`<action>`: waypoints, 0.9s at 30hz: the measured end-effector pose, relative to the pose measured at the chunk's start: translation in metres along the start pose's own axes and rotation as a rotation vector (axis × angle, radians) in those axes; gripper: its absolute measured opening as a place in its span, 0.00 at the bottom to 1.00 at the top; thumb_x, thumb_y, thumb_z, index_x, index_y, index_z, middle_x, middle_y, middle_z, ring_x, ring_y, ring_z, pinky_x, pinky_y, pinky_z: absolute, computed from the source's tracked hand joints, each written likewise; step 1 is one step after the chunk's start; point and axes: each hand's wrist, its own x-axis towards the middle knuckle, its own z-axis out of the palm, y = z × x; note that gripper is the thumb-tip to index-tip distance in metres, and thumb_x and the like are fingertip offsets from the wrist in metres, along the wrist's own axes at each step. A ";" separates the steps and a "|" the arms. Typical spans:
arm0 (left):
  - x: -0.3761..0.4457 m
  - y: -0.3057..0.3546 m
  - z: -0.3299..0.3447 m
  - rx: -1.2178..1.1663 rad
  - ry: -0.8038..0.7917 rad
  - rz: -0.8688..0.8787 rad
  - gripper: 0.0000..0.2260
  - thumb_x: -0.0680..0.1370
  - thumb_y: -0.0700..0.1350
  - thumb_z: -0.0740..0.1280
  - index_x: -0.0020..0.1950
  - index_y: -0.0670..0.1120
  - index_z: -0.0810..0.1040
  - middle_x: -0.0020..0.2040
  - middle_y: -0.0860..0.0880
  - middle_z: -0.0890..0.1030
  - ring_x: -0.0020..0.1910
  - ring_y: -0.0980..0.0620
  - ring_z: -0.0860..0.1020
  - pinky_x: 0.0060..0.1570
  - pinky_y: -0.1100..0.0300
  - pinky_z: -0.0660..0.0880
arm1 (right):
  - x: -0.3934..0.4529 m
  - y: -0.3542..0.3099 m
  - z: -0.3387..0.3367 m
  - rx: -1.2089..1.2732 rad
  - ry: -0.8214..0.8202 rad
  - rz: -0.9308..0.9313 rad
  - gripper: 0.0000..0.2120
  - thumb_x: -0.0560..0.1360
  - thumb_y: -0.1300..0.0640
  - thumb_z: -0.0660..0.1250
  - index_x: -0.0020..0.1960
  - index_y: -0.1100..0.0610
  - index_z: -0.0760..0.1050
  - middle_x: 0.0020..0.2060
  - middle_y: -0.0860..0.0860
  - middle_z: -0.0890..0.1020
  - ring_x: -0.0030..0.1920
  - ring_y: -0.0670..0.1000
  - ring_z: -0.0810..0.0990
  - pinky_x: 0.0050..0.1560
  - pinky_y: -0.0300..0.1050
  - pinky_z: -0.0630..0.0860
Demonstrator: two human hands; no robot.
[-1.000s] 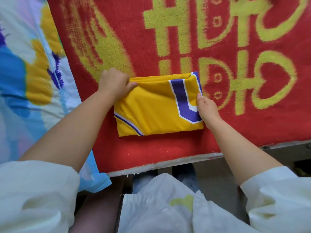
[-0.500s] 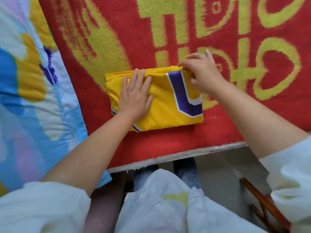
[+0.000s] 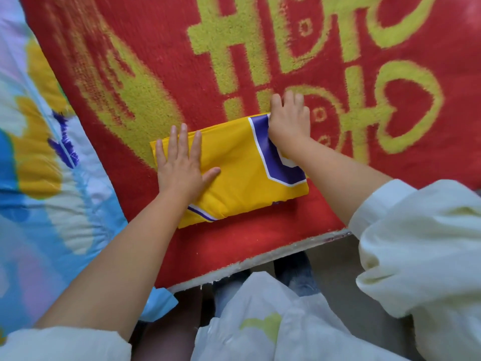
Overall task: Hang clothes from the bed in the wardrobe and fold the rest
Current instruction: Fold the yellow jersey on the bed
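The folded yellow satin garment with purple-and-white trim [image 3: 239,173] lies as a flat rectangle on the red plush blanket with yellow-green lettering [image 3: 260,243], near the blanket's front edge. My left hand [image 3: 179,165] lies flat on the garment's left part, fingers straight and a little spread, thumb out to the right, palm pressing the cloth down. My right hand [image 3: 290,123] sits at the garment's far right corner with the fingers curled over the edge; they seem to pinch the purple-trimmed fold, but the fingertips are hidden behind the knuckles, so I cannot see exactly how much cloth they hold. My right forearm covers part of the purple trim. To the left, a quilted bedcover in blue, white and yellow [image 3: 39,178] runs out of view. My white sleeves [image 3: 416,243] fill the lower corners, blurred.
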 end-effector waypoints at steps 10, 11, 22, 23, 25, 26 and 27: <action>-0.014 0.039 0.014 -0.076 0.084 0.190 0.30 0.81 0.56 0.51 0.76 0.45 0.41 0.76 0.45 0.39 0.75 0.47 0.38 0.67 0.53 0.29 | -0.077 0.035 0.033 0.850 -0.078 0.332 0.27 0.75 0.47 0.63 0.67 0.62 0.63 0.63 0.58 0.72 0.62 0.55 0.71 0.55 0.42 0.65; -0.011 0.040 0.020 -0.061 0.090 0.199 0.30 0.80 0.56 0.50 0.76 0.44 0.43 0.76 0.44 0.42 0.75 0.46 0.41 0.67 0.52 0.30 | -0.084 0.036 0.036 0.901 -0.147 0.356 0.24 0.75 0.50 0.65 0.66 0.61 0.65 0.61 0.57 0.74 0.60 0.55 0.73 0.53 0.42 0.67; -0.007 0.028 0.009 -0.406 0.132 0.197 0.25 0.79 0.48 0.56 0.74 0.39 0.59 0.76 0.41 0.54 0.75 0.44 0.52 0.72 0.51 0.48 | -0.095 0.018 -0.021 1.021 -0.403 0.112 0.15 0.75 0.61 0.66 0.61 0.56 0.71 0.54 0.52 0.78 0.52 0.50 0.78 0.54 0.44 0.74; -0.012 0.020 0.005 -0.624 0.238 0.134 0.21 0.76 0.44 0.56 0.67 0.36 0.69 0.71 0.38 0.65 0.72 0.41 0.62 0.69 0.54 0.55 | -0.102 0.009 -0.027 0.982 -0.373 0.071 0.17 0.75 0.60 0.65 0.63 0.56 0.69 0.55 0.52 0.77 0.55 0.51 0.77 0.56 0.46 0.73; -0.026 0.000 -0.003 -0.913 0.501 -0.096 0.17 0.73 0.39 0.56 0.55 0.34 0.78 0.57 0.35 0.78 0.59 0.41 0.75 0.57 0.59 0.64 | -0.113 -0.012 -0.035 0.903 -0.330 -0.030 0.23 0.76 0.58 0.65 0.68 0.58 0.64 0.58 0.52 0.74 0.59 0.52 0.73 0.59 0.45 0.69; -0.033 -0.012 0.000 -0.979 0.582 -0.229 0.15 0.73 0.38 0.57 0.52 0.34 0.79 0.52 0.36 0.80 0.55 0.42 0.76 0.54 0.60 0.65 | -0.117 -0.025 -0.036 0.822 -0.332 -0.092 0.26 0.76 0.56 0.65 0.70 0.59 0.61 0.60 0.53 0.72 0.62 0.53 0.71 0.60 0.43 0.66; -0.039 -0.022 0.005 -1.042 0.606 -0.354 0.14 0.73 0.38 0.57 0.50 0.34 0.79 0.50 0.37 0.80 0.53 0.43 0.77 0.53 0.60 0.66 | -0.120 -0.039 -0.035 0.749 -0.363 -0.144 0.29 0.76 0.55 0.64 0.72 0.61 0.57 0.61 0.54 0.68 0.64 0.53 0.68 0.59 0.39 0.63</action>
